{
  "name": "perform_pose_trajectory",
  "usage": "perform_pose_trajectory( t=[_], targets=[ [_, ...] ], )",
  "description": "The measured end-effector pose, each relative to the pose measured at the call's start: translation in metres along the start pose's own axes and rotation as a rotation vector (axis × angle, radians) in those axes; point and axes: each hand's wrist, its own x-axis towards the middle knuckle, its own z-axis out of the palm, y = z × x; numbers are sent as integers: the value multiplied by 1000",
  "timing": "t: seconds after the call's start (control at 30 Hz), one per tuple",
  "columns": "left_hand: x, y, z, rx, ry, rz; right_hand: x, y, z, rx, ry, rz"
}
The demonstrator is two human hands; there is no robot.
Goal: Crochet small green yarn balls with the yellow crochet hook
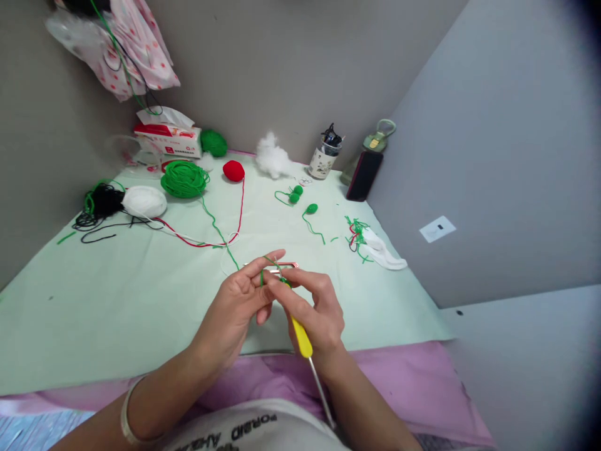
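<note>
My left hand (pixel 237 307) pinches a green yarn strand (pixel 220 235) that is looped over its raised forefinger. The strand runs back across the table to a green yarn skein (pixel 184 178). My right hand (pixel 319 313) grips a crochet hook with a yellow handle (pixel 301 337); its metal shaft points back toward my body. The hook's tip meets the green yarn between my fingertips. Both hands hover over the near middle of the pale green table cover (pixel 117 300). A pink-handled tool (pixel 282 266) lies just beyond my fingers, mostly hidden.
A red yarn ball (pixel 233 170), white yarn (pixel 144 201), black yarn (pixel 101 203), white stuffing (pixel 272 156), a tissue box (pixel 168 139), small green crocheted pieces (pixel 295 194), a jar (pixel 323 160), a bottle (pixel 375 147), a dark phone (pixel 364 175) and yarn scraps (pixel 359 238) are spread out on the table.
</note>
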Motion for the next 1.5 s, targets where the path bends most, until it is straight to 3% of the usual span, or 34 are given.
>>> perform_pose_trajectory(
  t=[0.13,0.57,1.0,1.37,1.5],
  targets=[
    [0,3,0,-99,-81,-113,3,0,-2,229,22,174],
    [2,8,-10,-60,-81,-22,14,5,-14,741,180,646],
    [4,9,-4,25,-37,-19,9,3,-8,714,147,589],
    [4,10,-15,-83,-193,-130,13,6,-14,665,205,650],
    [4,7,-10,-1,-129,-67,13,5,-13,735,153,635]
  ],
)
